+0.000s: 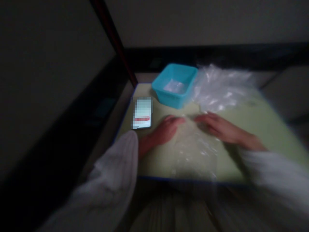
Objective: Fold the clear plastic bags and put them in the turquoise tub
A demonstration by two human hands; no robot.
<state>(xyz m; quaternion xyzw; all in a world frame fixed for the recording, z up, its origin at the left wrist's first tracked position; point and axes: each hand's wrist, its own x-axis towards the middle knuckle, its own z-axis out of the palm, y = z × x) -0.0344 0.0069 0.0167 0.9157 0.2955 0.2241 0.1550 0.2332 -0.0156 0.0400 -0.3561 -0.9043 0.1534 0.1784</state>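
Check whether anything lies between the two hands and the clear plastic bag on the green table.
Nothing visible does. The left hand and the right hand both seem to touch the far end of the clear plastic bag, though the picture is blurred. The teal tub, phone and plastic pile lie farther away.

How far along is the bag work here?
Probably early. One clear piece already lies in the teal bin. Both the left hand and right hand touch a clear bag on the green table. The heap of clear bags behind looks untouched.
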